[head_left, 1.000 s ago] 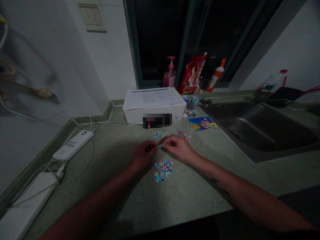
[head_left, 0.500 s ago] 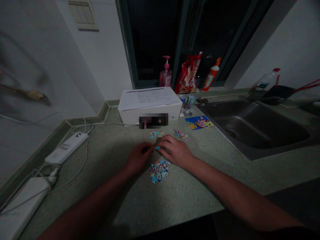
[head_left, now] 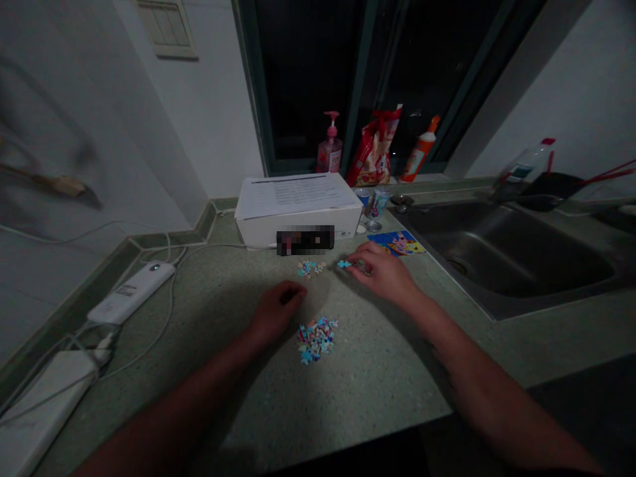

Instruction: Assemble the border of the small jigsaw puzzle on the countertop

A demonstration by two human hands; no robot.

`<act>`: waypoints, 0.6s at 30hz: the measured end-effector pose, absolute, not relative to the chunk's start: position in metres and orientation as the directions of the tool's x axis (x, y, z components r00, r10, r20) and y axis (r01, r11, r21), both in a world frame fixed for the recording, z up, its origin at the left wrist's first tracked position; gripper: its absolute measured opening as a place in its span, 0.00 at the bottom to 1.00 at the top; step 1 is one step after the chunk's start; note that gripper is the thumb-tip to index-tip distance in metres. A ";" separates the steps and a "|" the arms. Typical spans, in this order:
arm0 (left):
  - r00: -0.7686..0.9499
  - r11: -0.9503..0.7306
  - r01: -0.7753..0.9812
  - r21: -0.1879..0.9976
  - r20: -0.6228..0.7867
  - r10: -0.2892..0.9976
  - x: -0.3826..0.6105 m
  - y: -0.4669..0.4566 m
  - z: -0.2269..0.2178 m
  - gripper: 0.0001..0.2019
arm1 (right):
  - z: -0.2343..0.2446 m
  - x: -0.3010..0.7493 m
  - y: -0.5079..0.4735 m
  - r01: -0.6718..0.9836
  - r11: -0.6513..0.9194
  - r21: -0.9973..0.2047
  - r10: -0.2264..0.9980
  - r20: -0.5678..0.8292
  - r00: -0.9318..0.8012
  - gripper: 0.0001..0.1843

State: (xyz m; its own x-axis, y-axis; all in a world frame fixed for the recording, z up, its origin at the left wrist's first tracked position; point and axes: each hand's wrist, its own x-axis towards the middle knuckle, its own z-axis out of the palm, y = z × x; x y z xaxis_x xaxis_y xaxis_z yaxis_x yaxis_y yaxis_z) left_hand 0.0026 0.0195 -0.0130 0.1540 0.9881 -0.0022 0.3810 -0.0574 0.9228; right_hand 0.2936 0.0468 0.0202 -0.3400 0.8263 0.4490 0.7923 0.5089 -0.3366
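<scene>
A speckled counter under a dark window spans wall, sink and front edge. The right hand pinches a blue puzzle piece beside the small cluster — counter separating it from the left hand, curled, fingertips together.

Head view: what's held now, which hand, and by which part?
Right hand holds a light-blue puzzle piece by the edge nearest that hand; the rest sticks out. Left hand: nothing visible in it, though its inside is partly hidden.
</scene>
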 end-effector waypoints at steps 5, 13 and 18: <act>0.153 -0.050 0.401 0.915 -0.013 0.988 0.002 0.020 -0.013 0.13 | 0.022 0.333 0.063 0.898 0.390 -0.204 0.885 0.351 -0.305 0.11; 0.151 -0.063 0.401 0.914 0.002 0.989 0.001 0.019 -0.012 0.12 | 0.014 0.339 0.068 0.938 0.307 -0.160 0.946 0.159 -0.282 0.13; 0.117 -0.031 0.385 0.922 -0.015 0.993 0.003 0.019 -0.010 0.09 | 0.012 0.332 0.067 0.934 0.300 -0.194 0.945 0.198 -0.262 0.13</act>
State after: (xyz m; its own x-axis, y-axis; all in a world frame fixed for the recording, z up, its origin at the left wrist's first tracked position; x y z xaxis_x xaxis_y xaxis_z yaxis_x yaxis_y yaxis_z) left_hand 0.0033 0.0188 -0.0095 0.1167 0.9931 -0.0148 0.3850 -0.0315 0.9224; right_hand 0.3321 0.0675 0.0123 -0.2617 0.9446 0.1983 0.9341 0.2996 -0.1944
